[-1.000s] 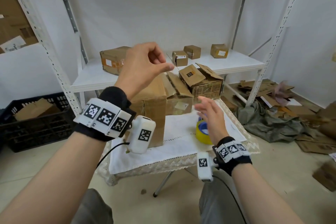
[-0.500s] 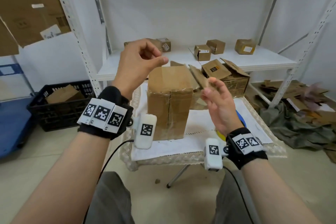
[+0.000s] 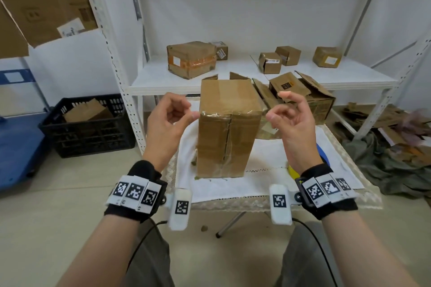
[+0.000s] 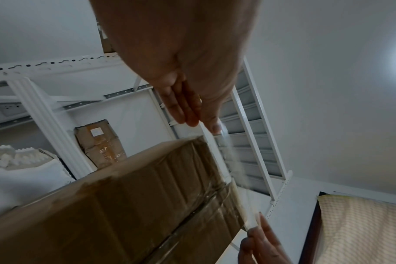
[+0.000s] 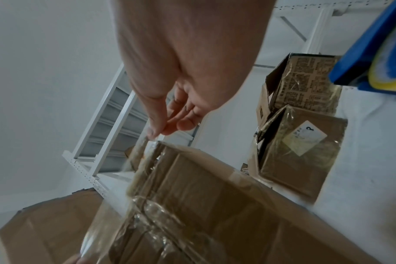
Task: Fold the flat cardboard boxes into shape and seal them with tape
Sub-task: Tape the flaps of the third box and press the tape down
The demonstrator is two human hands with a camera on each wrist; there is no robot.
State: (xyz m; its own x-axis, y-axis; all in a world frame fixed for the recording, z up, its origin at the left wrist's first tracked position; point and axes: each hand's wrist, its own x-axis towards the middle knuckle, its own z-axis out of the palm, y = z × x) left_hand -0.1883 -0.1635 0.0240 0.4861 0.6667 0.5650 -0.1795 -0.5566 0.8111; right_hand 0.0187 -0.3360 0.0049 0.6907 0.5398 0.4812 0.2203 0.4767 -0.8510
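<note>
Left hand: (image 3: pixel 166 121) thumb and forefinger pinch one end of a clear tape strip (image 4: pixel 232 160), just beside the box's top left edge.
Right hand: (image 3: pixel 291 121) pinches the strip's other end.
Box: (image 3: pixel 227 128) one, upright mid-table (image 3: pixel 256 200), front seam taped.
Wrist views only: strip visible, blurred.
Tape roll: (image 3: pixel 292 170) mostly hidden behind the right wrist.
Shelf: (image 3: pixel 245 77) five boxes.

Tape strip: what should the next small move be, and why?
Probably fold both ends onto the box sides. The left hand and right hand each pinch one end of the clear tape, which spans the box's upper front edge, ends free past the corners.
</note>
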